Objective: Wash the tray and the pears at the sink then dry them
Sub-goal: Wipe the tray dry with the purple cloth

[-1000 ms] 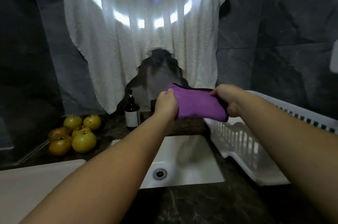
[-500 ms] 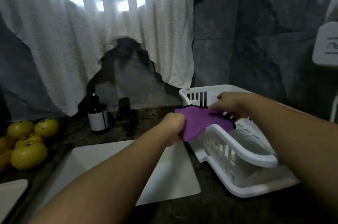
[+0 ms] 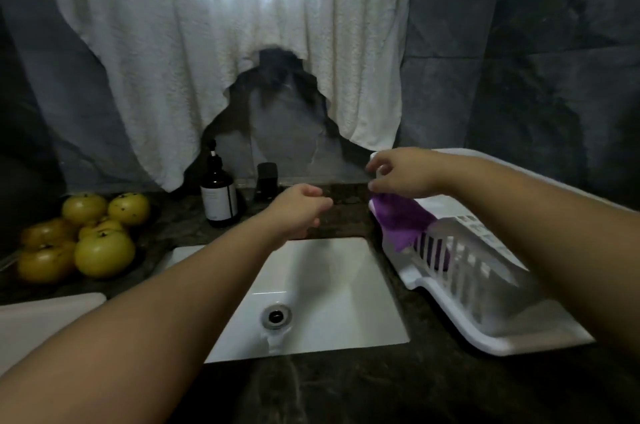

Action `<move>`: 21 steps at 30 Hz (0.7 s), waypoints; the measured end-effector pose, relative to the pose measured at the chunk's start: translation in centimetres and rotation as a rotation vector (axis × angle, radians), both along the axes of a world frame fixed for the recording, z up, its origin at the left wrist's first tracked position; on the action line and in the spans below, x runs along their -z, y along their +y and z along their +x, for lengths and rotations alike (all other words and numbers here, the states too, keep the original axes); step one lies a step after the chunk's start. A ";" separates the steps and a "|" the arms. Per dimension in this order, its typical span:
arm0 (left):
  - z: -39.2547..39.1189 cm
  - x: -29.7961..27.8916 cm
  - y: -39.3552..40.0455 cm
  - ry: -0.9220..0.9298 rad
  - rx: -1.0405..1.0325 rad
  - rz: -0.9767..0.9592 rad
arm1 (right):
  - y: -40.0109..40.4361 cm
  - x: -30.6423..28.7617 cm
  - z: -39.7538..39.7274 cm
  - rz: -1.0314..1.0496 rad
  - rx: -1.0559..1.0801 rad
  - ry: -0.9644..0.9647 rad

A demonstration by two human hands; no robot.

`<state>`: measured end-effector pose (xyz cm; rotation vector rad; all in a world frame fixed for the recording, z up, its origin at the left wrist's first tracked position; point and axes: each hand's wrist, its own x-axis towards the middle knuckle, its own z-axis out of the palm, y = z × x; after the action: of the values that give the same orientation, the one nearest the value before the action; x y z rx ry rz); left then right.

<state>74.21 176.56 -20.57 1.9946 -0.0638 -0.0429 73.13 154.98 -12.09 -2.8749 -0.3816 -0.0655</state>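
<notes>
The white sink (image 3: 322, 288) sits sunk in the dark desk (image 3: 346, 389), its long axis running left to right, drain toward the near edge. Right of it the white dish rack (image 3: 485, 330) stretches diagonally from far left to near right. The purple cloth (image 3: 403, 221) drapes over the rack's far rim, its length hanging down across the bars. The right hand (image 3: 403, 174) hovers just above it, fingers loosely spread and seemingly letting go (whether a fingertip touches the cloth I cannot tell). The left hand (image 3: 298, 212) hangs over the sink's far edge, fingers curled, holding nothing. The yellow pears (image 3: 83, 236) are heaped at far left, stem ends mostly up; a white tray (image 3: 45, 319) corner shows below them. My advice: leave the cloth flat on the rim, then bring the tray to the sink first
</notes>
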 end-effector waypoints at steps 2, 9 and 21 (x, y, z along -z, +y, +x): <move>-0.7 0.1 3.2 -0.047 -0.022 0.017 | 3.4 0.5 -0.3 -0.049 -0.067 -0.010; -5.3 2.8 17.1 -0.197 -0.172 0.282 | 16.5 5.7 -0.8 0.040 -0.288 0.026; -9.0 4.3 33.6 -0.162 -0.412 0.460 | 34.8 13.5 1.9 0.477 -0.408 0.162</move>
<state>65.22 210.18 -24.87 2.4284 0.2760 0.4015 74.99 189.73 -25.58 -2.2700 -0.7897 0.1299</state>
